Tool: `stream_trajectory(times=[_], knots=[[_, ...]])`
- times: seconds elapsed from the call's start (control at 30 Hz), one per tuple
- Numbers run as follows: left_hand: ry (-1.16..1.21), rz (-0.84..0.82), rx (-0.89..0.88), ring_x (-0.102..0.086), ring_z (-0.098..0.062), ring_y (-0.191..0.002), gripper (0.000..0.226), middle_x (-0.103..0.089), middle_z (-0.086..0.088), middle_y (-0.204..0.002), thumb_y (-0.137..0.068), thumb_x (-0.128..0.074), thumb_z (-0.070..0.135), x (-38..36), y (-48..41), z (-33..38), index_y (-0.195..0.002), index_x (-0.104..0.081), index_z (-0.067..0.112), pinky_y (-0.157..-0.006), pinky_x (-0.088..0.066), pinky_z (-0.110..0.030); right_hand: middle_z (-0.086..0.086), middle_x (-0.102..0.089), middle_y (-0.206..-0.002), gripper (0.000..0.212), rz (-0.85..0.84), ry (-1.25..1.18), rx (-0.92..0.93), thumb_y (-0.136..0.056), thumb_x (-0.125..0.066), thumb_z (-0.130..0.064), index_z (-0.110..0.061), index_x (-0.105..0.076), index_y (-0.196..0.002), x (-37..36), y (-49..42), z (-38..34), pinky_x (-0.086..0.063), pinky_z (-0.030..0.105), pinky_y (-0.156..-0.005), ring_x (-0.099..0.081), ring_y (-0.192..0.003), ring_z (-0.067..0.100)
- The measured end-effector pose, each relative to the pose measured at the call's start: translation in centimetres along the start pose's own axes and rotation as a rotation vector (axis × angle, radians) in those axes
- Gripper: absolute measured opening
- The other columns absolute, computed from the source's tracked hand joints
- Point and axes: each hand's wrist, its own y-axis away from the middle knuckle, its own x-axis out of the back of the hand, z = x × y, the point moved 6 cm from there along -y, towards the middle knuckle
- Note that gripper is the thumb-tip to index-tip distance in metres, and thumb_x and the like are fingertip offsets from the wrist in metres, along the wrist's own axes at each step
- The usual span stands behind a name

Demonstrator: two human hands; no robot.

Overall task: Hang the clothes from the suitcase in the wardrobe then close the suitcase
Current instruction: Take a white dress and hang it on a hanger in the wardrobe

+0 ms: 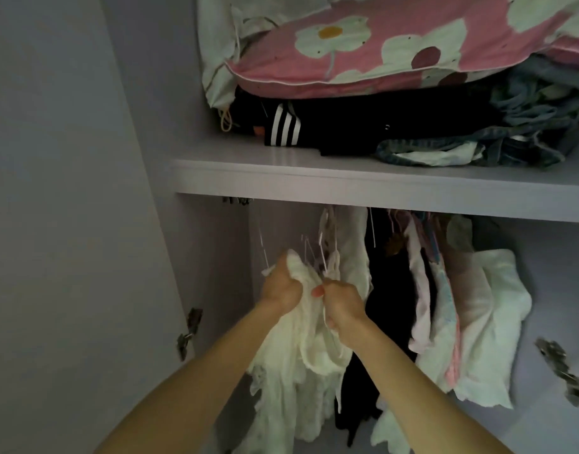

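Note:
I face the open wardrobe's hanging section below a shelf (363, 188). A cream-white lacy garment (291, 365) hangs down between my arms. My left hand (279, 288) grips a bunched fold at its top. Just to the right, my right hand (342, 308) grips the garment's upper edge together with a thin white hanger. The hanger's hook and the rail are hidden under the shelf edge. The suitcase is out of view.
Right of my hands hang a black garment (393, 290) and several white and pink clothes (471, 322). The shelf above holds a pink floral quilt (379, 50), dark folded clothes and denim. The open door's hinges (188, 332) are at left, another hinge (563, 371) at right.

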Motion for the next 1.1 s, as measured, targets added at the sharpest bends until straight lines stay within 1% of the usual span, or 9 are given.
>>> stream_trajectory(times=[0.13, 0.23, 0.3, 0.47, 0.67, 0.8, 0.93, 1.03, 1.1], knots=[[-0.023, -0.078, 0.043, -0.043, -0.031, -0.137, 0.073, -0.033, -0.010, -0.158, -0.102, -0.045, 0.020, -2.4, -4.8, -1.9, -0.158, 0.001, 0.033, -0.106, -0.039, -0.032, 0.000, -0.051, -0.065, 0.006, -0.012, -0.056, 0.037, -0.082, -0.059, -0.010, -0.013, -0.063, -0.083, -1.3, -4.2, -0.8, -0.028, 0.020, -0.031, -0.041, -0.048, 0.015], [0.081, 0.051, 0.148, -0.037, -0.032, -0.141, 0.075, -0.027, -0.011, -0.161, -0.101, -0.039, 0.013, -2.8, -8.8, -4.9, -0.158, 0.008, 0.028, -0.112, -0.034, -0.037, 0.002, -0.046, -0.058, 0.005, -0.003, -0.078, 0.078, -0.083, -0.058, -0.011, -0.013, -0.062, -0.080, -2.5, -8.0, -0.4, -0.026, 0.023, -0.036, -0.038, -0.039, 0.014], [0.141, 0.133, 0.174, -0.038, -0.034, -0.140, 0.074, -0.027, -0.014, -0.160, -0.101, -0.039, 0.015, -2.8, -10.7, -6.2, -0.159, 0.008, 0.023, -0.112, -0.033, -0.037, 0.002, -0.048, -0.055, 0.018, 0.016, -0.061, 0.119, -0.087, -0.053, -0.015, -0.013, -0.065, -0.074, -3.1, -9.8, -0.7, -0.028, 0.026, -0.040, -0.039, -0.040, 0.016], [0.299, 0.266, 0.007, -0.042, -0.035, -0.135, 0.061, -0.036, -0.018, -0.153, -0.102, -0.037, 0.017, -2.7, -14.7, -7.2, -0.158, -0.011, 0.017, -0.110, -0.034, -0.040, 0.003, -0.050, -0.062, 0.026, 0.087, 0.023, 0.303, -0.089, -0.048, -0.018, -0.017, -0.069, -0.073, -4.2, -13.0, -2.6, -0.030, 0.028, -0.046, -0.043, -0.051, 0.019], [0.319, 0.289, -0.176, -0.043, -0.036, -0.134, 0.059, -0.035, -0.017, -0.152, -0.104, -0.037, 0.025, -0.8, -18.1, -5.6, -0.158, -0.012, 0.025, -0.108, -0.036, -0.044, 0.006, -0.048, -0.066, 0.018, 0.118, -0.003, 0.398, -0.095, -0.044, -0.010, -0.010, -0.059, -0.085, -4.8, -15.3, -6.3, -0.028, 0.024, -0.039, -0.039, -0.048, 0.016], [0.103, 0.229, -0.236, -0.042, -0.034, -0.135, 0.070, -0.036, -0.013, -0.152, -0.097, -0.048, 0.012, -1.1, -19.2, -6.3, -0.156, -0.017, 0.032, -0.107, -0.038, -0.036, 0.004, -0.042, -0.063, 0.029, -0.014, -0.206, 0.243, -0.098, -0.032, -0.005, -0.009, -0.054, -0.079, -6.1, -17.0, -4.9, -0.018, 0.012, -0.033, -0.029, -0.044, 0.010], [-0.305, -0.003, -0.195, -0.051, -0.020, -0.130, 0.041, -0.053, 0.001, -0.144, -0.096, -0.055, 0.016, -2.8, -20.1, -9.9, -0.135, -0.058, 0.028, -0.109, -0.037, -0.024, 0.005, -0.043, -0.060, 0.029, -0.031, -0.242, 0.226, -0.096, -0.034, -0.001, -0.009, -0.054, -0.078, -6.3, -17.4, -3.3, -0.027, 0.018, -0.037, -0.034, -0.043, 0.012], [-0.300, -0.179, -0.139, -0.058, -0.018, -0.123, 0.028, -0.063, -0.001, -0.133, -0.094, -0.061, 0.012, -4.2, -17.8, -12.9, -0.120, -0.069, 0.020, -0.103, -0.042, -0.020, 0.008, -0.054, -0.065, 0.026, 0.018, -0.103, 0.289, -0.095, -0.039, 0.002, -0.006, -0.062, -0.087, -5.3, -16.3, -2.8, -0.046, 0.034, -0.054, -0.055, -0.058, 0.021], [-0.305, -0.199, -0.102, -0.063, -0.021, -0.112, 0.015, -0.068, -0.005, -0.120, -0.094, -0.063, 0.016, -3.9, -16.2, -13.5, -0.094, -0.069, 0.029, -0.089, -0.047, -0.019, 0.010, -0.064, -0.081, 0.023, 0.008, 0.012, 0.309, -0.095, -0.043, -0.001, -0.005, -0.065, -0.097, -4.4, -15.5, -3.1, -0.054, 0.039, -0.069, -0.066, -0.078, 0.028]])
